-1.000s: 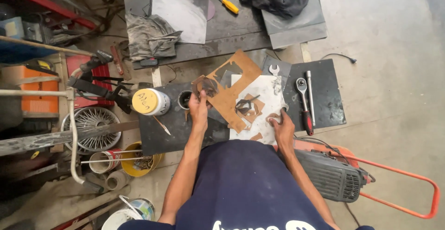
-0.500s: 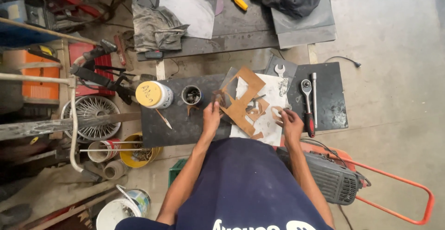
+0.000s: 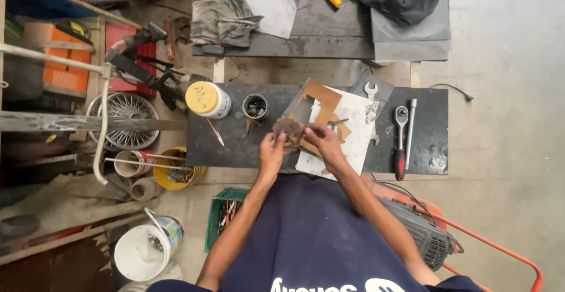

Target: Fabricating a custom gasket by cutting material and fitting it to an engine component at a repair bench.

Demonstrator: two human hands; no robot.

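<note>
The person is wearing a dark navy short-sleeved shirt (image 3: 318, 239) with white lettering showing at six o'clock along the bottom edge. Both forearms are showing bare, and the left hand (image 3: 272, 151) and right hand (image 3: 322, 141) are wearing no gloves.

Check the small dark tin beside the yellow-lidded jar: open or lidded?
Open. The small tin stands upright with no lid, its round mouth showing small metal bits inside, beside the yellow-lidded jar.

Soft, even daylight, brightest on the bare floor (image 3: 506, 62) at right; dimmer clutter at left. Shadows faint, focus sharp, edges slightly bowed.
</note>
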